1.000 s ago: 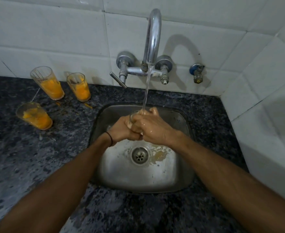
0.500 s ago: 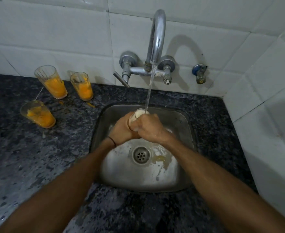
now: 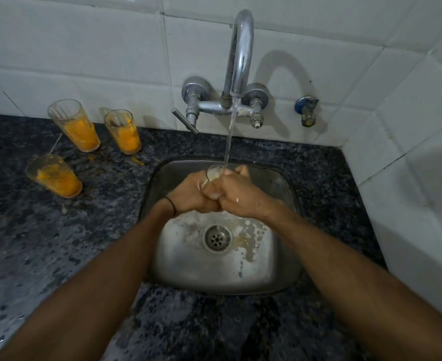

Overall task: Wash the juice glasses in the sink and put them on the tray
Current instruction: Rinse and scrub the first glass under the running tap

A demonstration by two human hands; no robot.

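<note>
A clear juice glass is held over the steel sink, its open mouth up under the running water. My left hand wraps its left side and my right hand wraps its right side, so only the rim shows. Three dirty glasses with orange juice remains stand on the dark counter at the left: a tall one, a second one beside it, and a third one nearer to me. No tray is in view.
A chrome tap on the white tiled wall pours a thin stream into the glass. A small blue valve sits to its right. Orange spills mark the counter. A tiled wall closes the right side.
The glass's rim has come into view between my hands, under the stream. Both hands stay clasped around it over the sink.
</note>
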